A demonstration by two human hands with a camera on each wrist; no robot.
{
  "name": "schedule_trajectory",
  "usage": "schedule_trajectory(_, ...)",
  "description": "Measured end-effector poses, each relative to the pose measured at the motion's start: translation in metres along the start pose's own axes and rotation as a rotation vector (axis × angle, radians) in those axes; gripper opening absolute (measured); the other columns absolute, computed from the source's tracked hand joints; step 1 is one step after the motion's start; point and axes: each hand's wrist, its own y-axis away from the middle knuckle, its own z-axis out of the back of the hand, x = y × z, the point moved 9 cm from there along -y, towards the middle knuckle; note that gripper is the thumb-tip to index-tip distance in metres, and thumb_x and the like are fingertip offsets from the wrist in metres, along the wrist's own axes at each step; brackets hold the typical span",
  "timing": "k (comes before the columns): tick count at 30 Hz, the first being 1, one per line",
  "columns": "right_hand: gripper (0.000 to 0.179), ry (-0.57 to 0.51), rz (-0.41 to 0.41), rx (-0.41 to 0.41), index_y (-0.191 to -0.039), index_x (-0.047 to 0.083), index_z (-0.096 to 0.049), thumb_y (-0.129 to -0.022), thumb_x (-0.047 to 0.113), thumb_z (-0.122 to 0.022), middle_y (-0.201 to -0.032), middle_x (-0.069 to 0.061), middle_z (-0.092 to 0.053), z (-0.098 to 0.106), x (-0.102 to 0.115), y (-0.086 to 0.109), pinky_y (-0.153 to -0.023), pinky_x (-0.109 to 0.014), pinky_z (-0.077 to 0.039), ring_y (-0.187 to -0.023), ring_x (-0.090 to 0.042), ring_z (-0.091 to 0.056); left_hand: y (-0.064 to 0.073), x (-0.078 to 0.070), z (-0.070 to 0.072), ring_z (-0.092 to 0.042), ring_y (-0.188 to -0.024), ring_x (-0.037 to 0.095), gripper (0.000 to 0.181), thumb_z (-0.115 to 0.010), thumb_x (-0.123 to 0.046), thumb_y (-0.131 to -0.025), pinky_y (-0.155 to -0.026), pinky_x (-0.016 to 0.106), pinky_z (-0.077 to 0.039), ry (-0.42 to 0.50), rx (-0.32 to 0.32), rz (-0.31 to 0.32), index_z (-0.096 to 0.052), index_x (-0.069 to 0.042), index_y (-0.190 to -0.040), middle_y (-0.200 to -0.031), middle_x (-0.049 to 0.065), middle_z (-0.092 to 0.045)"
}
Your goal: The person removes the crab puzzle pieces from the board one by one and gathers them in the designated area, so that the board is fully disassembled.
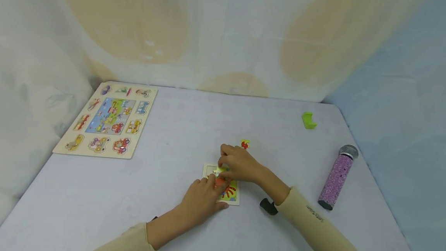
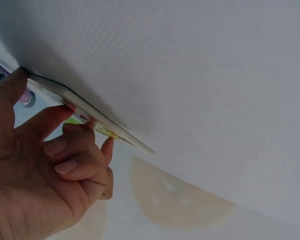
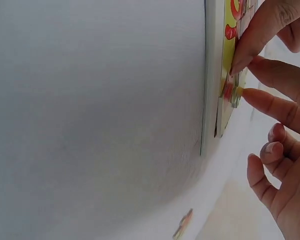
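Observation:
A small jigsaw puzzle board with a pale frame and a bright yellow, red and orange picture lies flat on the table. My left hand holds it, thumb at the near edge and fingertips on the picture, as the left wrist view also shows. My right hand pinches a small yellowish puzzle piece over the board's upper part, where part of the tray shows bare. Another puzzle piece, yellow with red, lies loose just beyond the right hand. Both hands cover much of the picture.
At the far left lies a large wooden vehicle puzzle. To the right are a light green block and a pink glittery microphone. A black cylindrical object sits beside the right forearm, partly hidden. Curtains border the table's back and sides.

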Motion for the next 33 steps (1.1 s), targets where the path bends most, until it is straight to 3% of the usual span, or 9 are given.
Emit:
schedule_trajectory(14, 0.026, 0.006, -0.093, 0.138, -0.080, 0.015, -0.075, -0.082, 0.040, -0.080, -0.086, 0.006, -0.046, -0.007, 0.000, -0.019, -0.069, -0.026, -0.038, -0.076, -0.010, -0.044, 0.002, 0.002, -0.001, -0.037, -0.057, 0.014, 0.060, -0.063, -0.063, -0.086, -0.055, 0.025, -0.027, -0.021, 0.021, 0.065, -0.059, -0.033, -0.137, -0.080, 0.002, -0.048)
schedule_trajectory(24, 0.024, 0.093, -0.046, 0.148, -0.071, 0.014, -0.071, -0.082, 0.034, -0.079, -0.084, 0.005, -0.048, -0.008, 0.010, -0.028, -0.067, -0.025, -0.039, -0.074, -0.010, -0.044, 0.002, 0.001, -0.004, -0.036, -0.055, 0.013, 0.058, -0.062, -0.063, -0.086, -0.053, 0.023, -0.025, -0.030, 0.016, 0.066, -0.060, -0.034, -0.136, -0.078, 0.002, -0.047)
schedule_trajectory(28, 0.021, 0.053, -0.054, 0.152, -0.076, 0.013, -0.074, -0.082, 0.033, -0.078, -0.083, 0.006, -0.048, -0.009, 0.007, -0.025, -0.067, -0.024, -0.038, -0.072, -0.009, -0.044, 0.002, 0.001, -0.006, -0.034, -0.054, 0.013, 0.058, -0.062, -0.063, -0.086, -0.052, 0.023, -0.025, -0.008, 0.045, 0.068, -0.059, -0.035, -0.137, -0.078, 0.001, -0.046)
schedule_trajectory(33, 0.013, -0.082, -0.046, 0.060, -0.083, 0.013, -0.077, -0.082, 0.026, -0.075, -0.083, 0.005, -0.051, -0.005, -0.002, -0.018, -0.066, -0.021, -0.039, -0.073, -0.007, -0.046, 0.002, 0.002, -0.006, -0.035, -0.054, 0.013, 0.058, -0.063, -0.063, -0.086, -0.052, 0.024, -0.026, -0.004, 0.057, 0.073, -0.058, -0.036, -0.138, -0.079, 0.002, -0.048)
